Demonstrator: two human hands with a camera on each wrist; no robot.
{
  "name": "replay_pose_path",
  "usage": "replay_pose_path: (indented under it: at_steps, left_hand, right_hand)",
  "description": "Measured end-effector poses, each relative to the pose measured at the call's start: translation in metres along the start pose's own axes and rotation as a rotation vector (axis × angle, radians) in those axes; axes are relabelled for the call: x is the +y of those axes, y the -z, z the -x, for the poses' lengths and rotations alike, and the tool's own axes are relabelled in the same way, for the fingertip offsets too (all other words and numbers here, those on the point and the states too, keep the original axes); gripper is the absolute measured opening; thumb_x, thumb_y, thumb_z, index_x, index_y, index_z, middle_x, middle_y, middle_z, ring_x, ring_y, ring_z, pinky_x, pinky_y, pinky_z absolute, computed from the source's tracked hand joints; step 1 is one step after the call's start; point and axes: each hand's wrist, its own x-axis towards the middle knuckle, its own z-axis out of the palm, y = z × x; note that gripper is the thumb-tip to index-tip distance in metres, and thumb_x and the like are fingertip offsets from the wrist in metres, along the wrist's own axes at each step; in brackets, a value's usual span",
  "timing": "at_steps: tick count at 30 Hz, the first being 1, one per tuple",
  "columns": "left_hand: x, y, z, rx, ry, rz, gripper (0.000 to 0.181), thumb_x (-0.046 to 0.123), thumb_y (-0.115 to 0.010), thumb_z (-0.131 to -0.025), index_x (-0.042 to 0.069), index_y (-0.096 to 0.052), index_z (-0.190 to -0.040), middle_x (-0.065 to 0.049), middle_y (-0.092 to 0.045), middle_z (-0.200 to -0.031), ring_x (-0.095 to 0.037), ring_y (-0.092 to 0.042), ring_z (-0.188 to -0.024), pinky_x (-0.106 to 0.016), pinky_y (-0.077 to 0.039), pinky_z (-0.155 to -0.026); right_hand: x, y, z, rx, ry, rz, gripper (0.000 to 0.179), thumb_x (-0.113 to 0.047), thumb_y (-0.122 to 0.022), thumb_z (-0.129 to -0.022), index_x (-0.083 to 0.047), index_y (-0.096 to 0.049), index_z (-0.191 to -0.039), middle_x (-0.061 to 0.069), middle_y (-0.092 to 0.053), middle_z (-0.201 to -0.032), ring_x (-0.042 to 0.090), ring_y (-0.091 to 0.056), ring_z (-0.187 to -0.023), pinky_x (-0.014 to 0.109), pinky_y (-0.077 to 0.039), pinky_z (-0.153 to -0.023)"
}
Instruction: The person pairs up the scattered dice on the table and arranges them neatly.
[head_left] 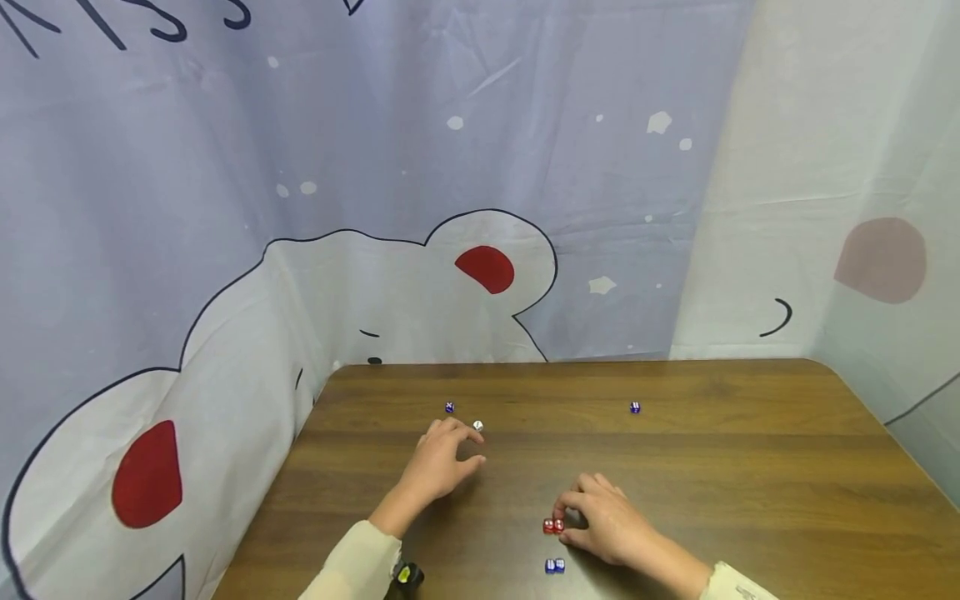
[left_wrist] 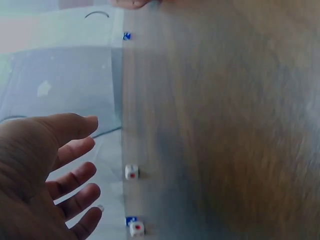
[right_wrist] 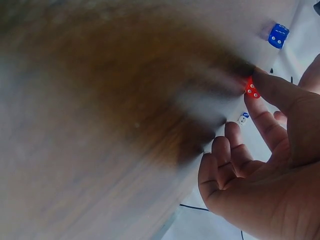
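My right hand (head_left: 611,521) pinches a red die (right_wrist: 252,90) between thumb and index finger, low over the table. Against that die, on its left, sits a second red die (head_left: 548,527). Two blue dice (head_left: 555,567) stand side by side just nearer to me. My left hand (head_left: 441,460) hovers palm inward with fingers relaxed and spread, holding nothing. Close past its fingertips lies a white die (head_left: 477,426). The left wrist view shows two white dice, one (left_wrist: 132,172) below the thumb and another (left_wrist: 137,229) beside a blue die (left_wrist: 131,220); the hand hides one of them in the head view.
At the back of the wooden table (head_left: 720,467) lie a blue die (head_left: 449,407) on the left and another blue die (head_left: 635,407) on the right. A printed curtain (head_left: 615,208) hangs along the table's far and side edges. A dark band (head_left: 407,576) circles the left wrist.
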Motion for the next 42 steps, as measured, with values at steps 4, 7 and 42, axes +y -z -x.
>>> replay_pose_path:
  at_steps: [4,7,42]
  left_hand:
    - [-0.01,0.004,-0.004,0.03,0.043,0.003,0.026,0.029,-0.079,-0.088,0.018,-0.074,-0.111,-0.004,-0.063,-0.119,-0.029,-0.054,-0.114,-0.053,-0.043,-0.096]
    - [-0.018,0.006,-0.006,0.058,0.073,0.009,0.026,0.027,-0.079,-0.088,0.017,-0.074,-0.112,-0.006,-0.063,-0.121,-0.029,-0.054,-0.114,-0.053,-0.042,-0.096]
    - [-0.077,-0.002,-0.026,0.08,0.287,0.014,0.029,0.027,-0.079,-0.088,0.016,-0.073,-0.114,-0.013,-0.061,-0.127,-0.036,-0.048,-0.125,-0.056,-0.039,-0.098]
  right_hand:
    - [0.0,0.0,0.0,-0.003,-0.002,0.0,0.022,-0.032,-0.085,-0.078,-0.032,-0.067,-0.09,-0.012,-0.052,-0.095,0.009,-0.042,-0.088,0.03,-0.036,-0.073]
    - [0.0,0.0,0.0,-0.003,-0.002,-0.004,0.022,-0.032,-0.086,-0.078,-0.032,-0.067,-0.09,-0.012,-0.052,-0.095,0.009,-0.043,-0.089,0.03,-0.037,-0.074]
    - [0.001,0.001,0.001,0.003,0.01,-0.014,0.022,-0.03,-0.085,-0.079,-0.032,-0.068,-0.091,-0.012,-0.053,-0.096,0.01,-0.045,-0.091,0.033,-0.039,-0.077]
